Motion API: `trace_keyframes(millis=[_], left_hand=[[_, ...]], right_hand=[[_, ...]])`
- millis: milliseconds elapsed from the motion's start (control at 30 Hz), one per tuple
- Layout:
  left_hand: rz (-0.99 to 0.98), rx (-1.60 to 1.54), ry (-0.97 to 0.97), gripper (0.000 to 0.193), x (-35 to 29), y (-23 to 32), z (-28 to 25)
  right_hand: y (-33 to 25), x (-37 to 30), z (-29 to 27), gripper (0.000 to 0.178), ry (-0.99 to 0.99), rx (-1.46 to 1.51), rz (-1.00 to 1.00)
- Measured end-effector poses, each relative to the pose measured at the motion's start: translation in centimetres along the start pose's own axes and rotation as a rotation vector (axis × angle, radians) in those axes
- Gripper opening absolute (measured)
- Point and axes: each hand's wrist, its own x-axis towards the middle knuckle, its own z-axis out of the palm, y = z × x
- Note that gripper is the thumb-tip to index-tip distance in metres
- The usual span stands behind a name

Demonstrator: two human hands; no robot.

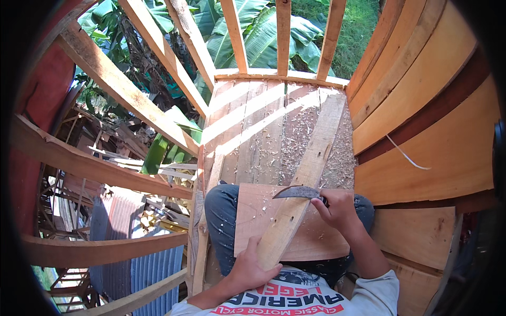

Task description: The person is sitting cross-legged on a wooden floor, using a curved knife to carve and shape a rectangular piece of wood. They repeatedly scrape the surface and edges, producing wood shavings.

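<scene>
A long wooden plank [303,192] with several small dark holes slants from my waist up to the far right corner of the floor. My left hand [250,270] grips its near end, fingers on one edge and thumb on the other. In my right hand [337,208] is a curved knife [296,191], its dark blade lying across the plank and pointing left. The knife's handle is mostly hidden in my fist. Beneath the plank, a flat square board [258,208] rests on my lap.
Wood shavings [337,152] litter the plank floor [247,137] ahead. Wooden railing posts [235,37] stand along the front and left, with banana leaves [253,37] beyond. To the right rises a wall of boards [421,152]. Corrugated roofing sheets [153,274] lie below at left.
</scene>
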Motion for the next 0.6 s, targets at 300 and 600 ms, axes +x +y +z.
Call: trace_keyframes(millis=[300, 600], left_hand=[[0.073, -0.534, -0.158, 0.072, 2.2, -1.4, -1.4], [-0.023, -1.106, -0.546, 0.081, 4.3, -2.9, -0.1]], right_hand=[[5.3, -2.2, -1.5, 0.054, 0.155, 0.407, 0.326], [-1.4, -0.9, 1.1, 0.052, 0.136, 1.098, 0.441]])
